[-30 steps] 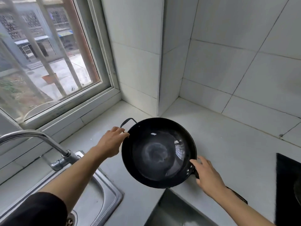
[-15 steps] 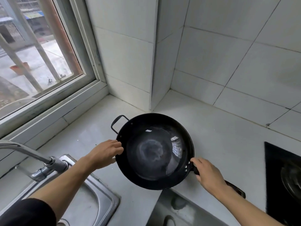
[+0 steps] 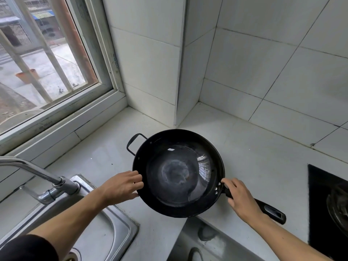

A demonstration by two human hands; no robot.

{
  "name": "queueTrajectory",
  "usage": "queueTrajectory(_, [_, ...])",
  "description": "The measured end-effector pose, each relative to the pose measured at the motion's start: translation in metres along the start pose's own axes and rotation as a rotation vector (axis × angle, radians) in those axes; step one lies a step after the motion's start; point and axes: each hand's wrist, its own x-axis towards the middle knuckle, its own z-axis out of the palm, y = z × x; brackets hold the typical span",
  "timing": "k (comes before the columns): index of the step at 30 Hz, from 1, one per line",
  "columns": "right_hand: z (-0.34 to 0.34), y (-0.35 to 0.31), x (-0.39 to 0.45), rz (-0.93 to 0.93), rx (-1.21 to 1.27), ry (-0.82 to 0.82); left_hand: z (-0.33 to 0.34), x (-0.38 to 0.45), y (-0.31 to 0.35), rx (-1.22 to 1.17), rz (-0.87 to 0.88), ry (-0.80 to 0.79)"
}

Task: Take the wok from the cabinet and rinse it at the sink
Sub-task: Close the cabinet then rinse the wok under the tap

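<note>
- Holding the wok point(image 3: 178, 173) level above the countertop point(image 3: 254, 147), near the tiled corner; the sink point(image 3: 120, 230) lies at its 8 o'clock.
- My right hand point(image 3: 240, 199) wraps the long handle point(image 3: 271, 211) at the wok's 4 o'clock, close to the rivets (a short lever, I judge, eases the weight).
- My left hand point(image 3: 122, 187) has its fingers curled onto the rim at 9 o'clock, steadying the pan against tipping.
- The loop handle point(image 3: 134, 143) at 10 o'clock is untouched.
- The faucet point(image 3: 37, 175) stands at the sink's far side; rinsing is not yet begun.
</note>
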Motion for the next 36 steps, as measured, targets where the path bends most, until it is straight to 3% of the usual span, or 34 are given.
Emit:
queueTrajectory(8, [-0.011,-0.011,0.0,0.005,-0.05,0.003,0.007,-0.011,0.025,0.048,-0.019,-0.049])
queueTrajectory(15, [-0.011,-0.02,-0.009,0.005,-0.068,-0.005,0.009,-0.012,0.051,0.06,-0.065,-0.002])
queueTrajectory(26, [-0.018,-0.027,-0.016,0.002,-0.034,0.034,0.009,-0.011,0.077,0.059,-0.153,0.261])
queueTrajectory(36, [-0.039,-0.015,-0.01,-0.156,-0.05,0.013,-0.028,-0.018,0.102,0.125,-0.228,0.183])
